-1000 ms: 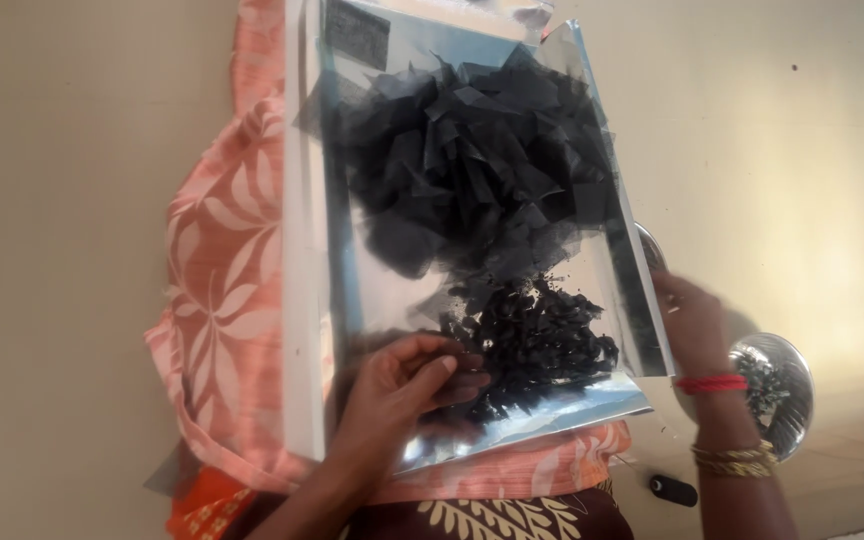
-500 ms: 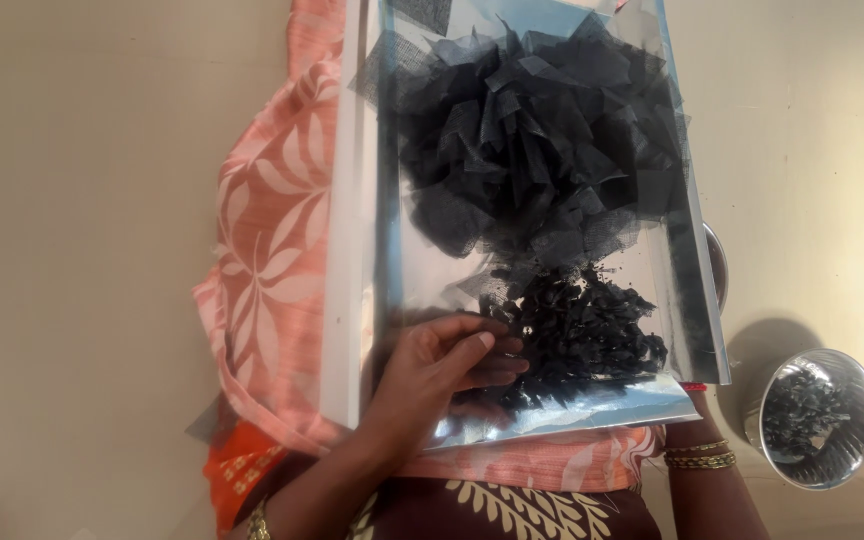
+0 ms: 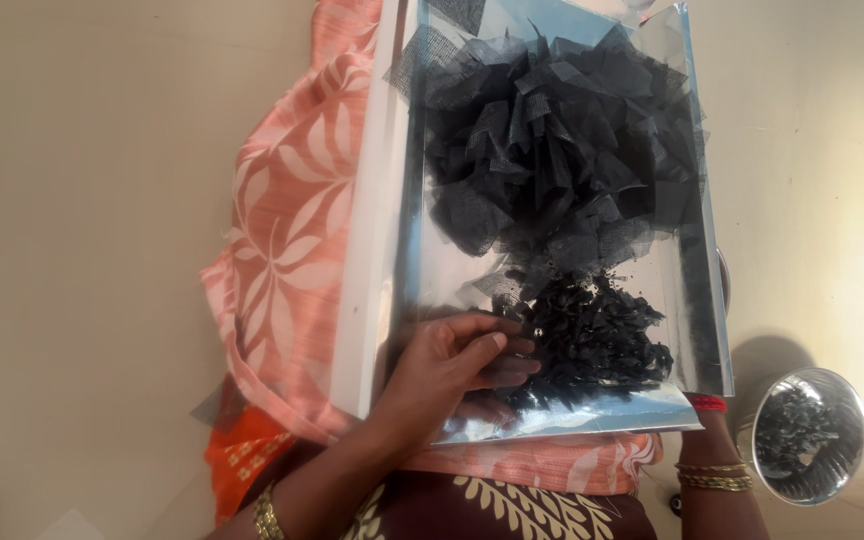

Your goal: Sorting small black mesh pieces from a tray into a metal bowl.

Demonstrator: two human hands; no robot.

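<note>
A shiny silver tray [image 3: 449, 268] rests on my lap over a pink leaf-print cloth [image 3: 282, 230]. A big heap of black net squares [image 3: 562, 140] fills its far half. A smaller heap of small black gathered pieces [image 3: 602, 340] lies near me. My left hand [image 3: 452, 365] rests on the tray, its fingers bunched and pinched at the left edge of the small heap. My right hand is hidden under the tray's near right corner. Only its wrist [image 3: 710, 455] shows, with a red thread and gold bangles.
A round steel bowl [image 3: 809, 435] holding more dark pieces stands on the beige floor [image 3: 82, 250] at the lower right, close to my right wrist. The tray has a white left rim [image 3: 367, 250].
My right hand has left the tray's right edge and gone under the near corner. My left hand stays at the small heap. The view has shifted, and the bowl now sits lower right.
</note>
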